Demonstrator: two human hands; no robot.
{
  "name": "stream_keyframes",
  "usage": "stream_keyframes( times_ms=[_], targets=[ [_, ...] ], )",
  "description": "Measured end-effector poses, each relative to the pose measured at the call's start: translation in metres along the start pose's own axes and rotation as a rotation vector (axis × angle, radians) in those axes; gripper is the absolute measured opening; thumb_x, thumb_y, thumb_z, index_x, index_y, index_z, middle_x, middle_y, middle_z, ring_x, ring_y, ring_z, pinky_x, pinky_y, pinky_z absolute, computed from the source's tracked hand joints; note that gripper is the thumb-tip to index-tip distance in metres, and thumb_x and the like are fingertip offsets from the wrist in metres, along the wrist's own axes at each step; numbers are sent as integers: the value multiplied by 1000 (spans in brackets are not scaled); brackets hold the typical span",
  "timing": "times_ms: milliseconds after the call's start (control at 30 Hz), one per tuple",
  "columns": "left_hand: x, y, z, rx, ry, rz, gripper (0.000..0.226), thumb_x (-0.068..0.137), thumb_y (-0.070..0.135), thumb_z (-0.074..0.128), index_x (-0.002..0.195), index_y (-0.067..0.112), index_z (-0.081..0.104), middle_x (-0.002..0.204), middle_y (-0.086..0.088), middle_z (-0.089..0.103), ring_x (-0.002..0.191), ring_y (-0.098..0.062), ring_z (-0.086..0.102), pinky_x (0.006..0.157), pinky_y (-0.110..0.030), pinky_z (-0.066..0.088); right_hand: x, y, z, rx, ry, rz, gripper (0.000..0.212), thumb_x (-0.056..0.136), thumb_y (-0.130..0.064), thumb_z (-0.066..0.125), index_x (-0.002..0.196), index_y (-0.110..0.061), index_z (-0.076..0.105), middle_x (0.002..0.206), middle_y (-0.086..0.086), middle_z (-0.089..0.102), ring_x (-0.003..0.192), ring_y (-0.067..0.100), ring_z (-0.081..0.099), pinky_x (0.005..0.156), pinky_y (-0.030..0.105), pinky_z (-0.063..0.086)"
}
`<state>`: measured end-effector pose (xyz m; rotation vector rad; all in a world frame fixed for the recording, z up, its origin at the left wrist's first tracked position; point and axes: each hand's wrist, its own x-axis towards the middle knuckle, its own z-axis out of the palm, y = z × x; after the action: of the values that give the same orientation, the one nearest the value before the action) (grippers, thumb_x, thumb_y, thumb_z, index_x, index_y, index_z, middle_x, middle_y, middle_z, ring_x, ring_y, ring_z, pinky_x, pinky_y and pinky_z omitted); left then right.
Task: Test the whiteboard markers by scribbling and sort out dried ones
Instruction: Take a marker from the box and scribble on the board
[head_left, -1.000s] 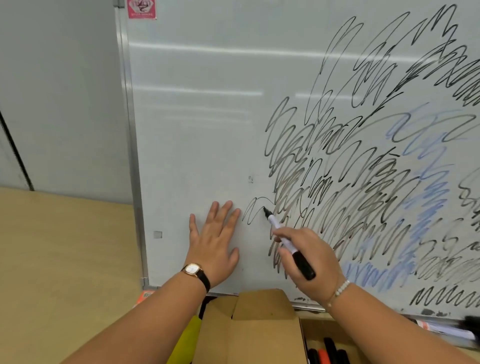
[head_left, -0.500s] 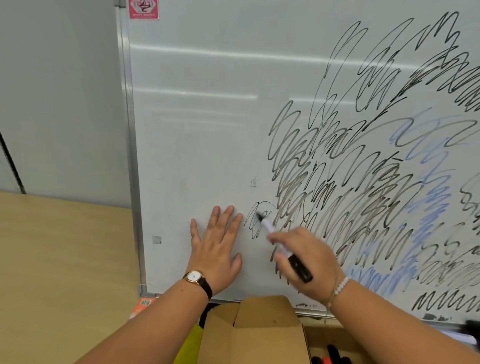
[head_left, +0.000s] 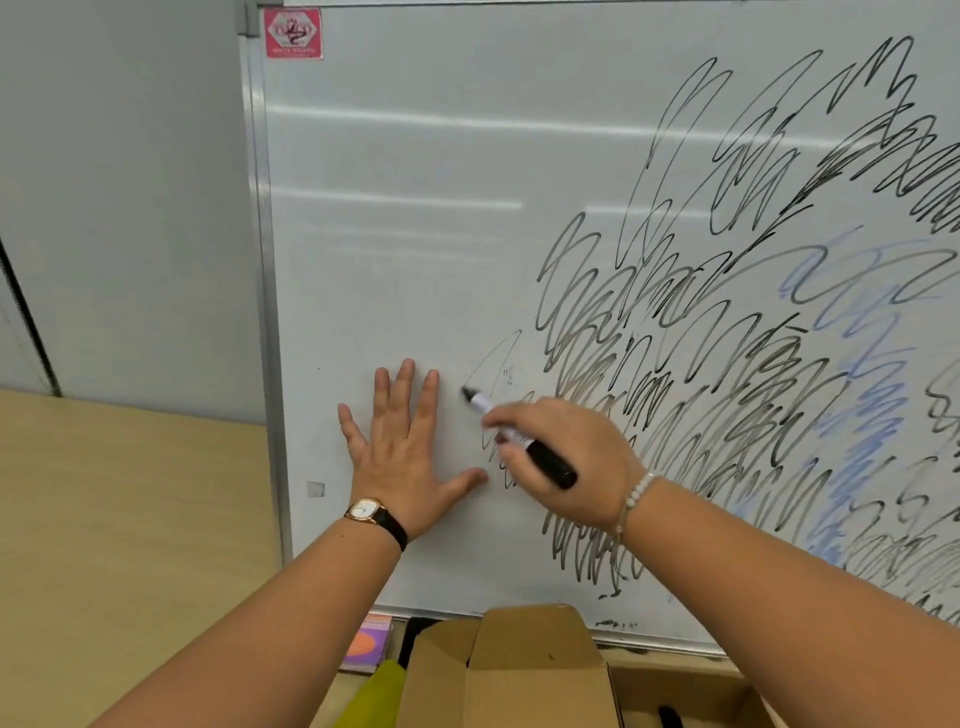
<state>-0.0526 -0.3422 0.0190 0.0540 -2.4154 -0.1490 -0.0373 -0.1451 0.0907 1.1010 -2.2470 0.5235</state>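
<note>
A whiteboard stands in front of me, its right half covered in black and pale blue scribbles. My right hand grips a black-and-white marker, whose tip touches the board just right of my left fingers. Thin faint strokes run up from the tip. My left hand, with a wristwatch, lies flat on the board with fingers spread.
An open cardboard box sits below the board's bottom edge, with a dark marker barely showing inside it. A yellow-green object and a pink-orange card lie left of the box. A wooden surface extends to the left.
The marker tip has moved left and up toward my left fingers, leaving new thin strokes. My left hand has stayed flat on the board. The camera has come closer.
</note>
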Motion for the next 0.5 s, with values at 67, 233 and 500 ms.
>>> stream_keyframes(
  times_ms=[67, 233, 500],
  targets=[
    [0, 0, 0, -7, -14, -9, 112, 65, 83, 34, 145, 32, -26, 152, 8, -34, 142, -18, -26, 108, -51, -21, 11, -3, -2, -35, -22, -34, 42, 86, -48, 33, 114, -32, 59, 79, -5, 62, 73, 10, 56, 62, 35, 52],
    [-1, 1, 0, -37, -16, -6, 111, 65, 82, 33, 146, 32, -24, 156, 9, -21, 143, -15, -23, 108, -47, -22, 51, 0, -21, 191, 451, 75, 38, 91, -41, 38, 115, -21, 59, 84, 0, 66, 73, 17, 61, 61, 37, 52],
    [-2, -1, 0, -76, -27, 2, 109, 64, 83, 30, 143, 35, -29, 149, 14, -36, 141, -14, -29, 109, -52, -22, 38, 0, -8, 223, 397, 73, 36, 90, -41, 40, 113, -24, 61, 85, 0, 67, 79, 17, 62, 65, 39, 52]
  ],
)
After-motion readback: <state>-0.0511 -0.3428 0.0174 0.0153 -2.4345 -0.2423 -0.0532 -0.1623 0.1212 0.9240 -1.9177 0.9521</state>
